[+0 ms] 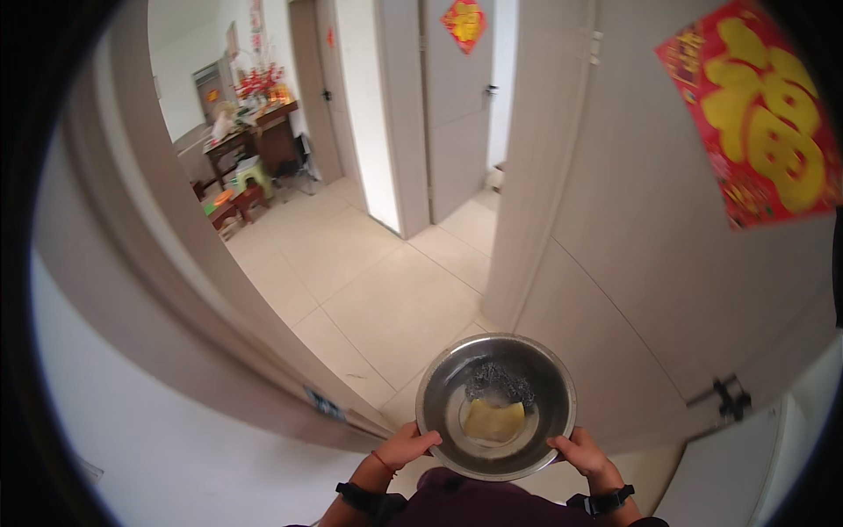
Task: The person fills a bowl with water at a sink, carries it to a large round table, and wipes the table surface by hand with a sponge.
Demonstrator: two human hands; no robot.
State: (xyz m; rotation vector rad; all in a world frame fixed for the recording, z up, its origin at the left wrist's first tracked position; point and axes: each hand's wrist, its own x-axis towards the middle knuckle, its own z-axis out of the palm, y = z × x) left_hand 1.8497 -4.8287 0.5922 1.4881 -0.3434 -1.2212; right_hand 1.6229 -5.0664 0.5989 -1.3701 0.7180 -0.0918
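Both hands carry a round stainless steel basin (429, 395) in front of my body. My left hand (407, 446) grips its lower left rim, thumb on top. At the lower right rim, my right hand (579, 450) holds on in the same way. Inside the basin lie a yellow sponge or cloth (494, 420) and, just beyond it, a tangled clump of grey wire wool (499, 382). The fingers under the basin are hidden.
An open doorway surrounds me, its frame (263, 309) on the left. The door (632, 263) with a black handle (728, 397) stands on the right. Beyond the tiled floor (395, 309) are another door (458, 132), a green stool (253, 172) and a cluttered wooden table (227, 146).
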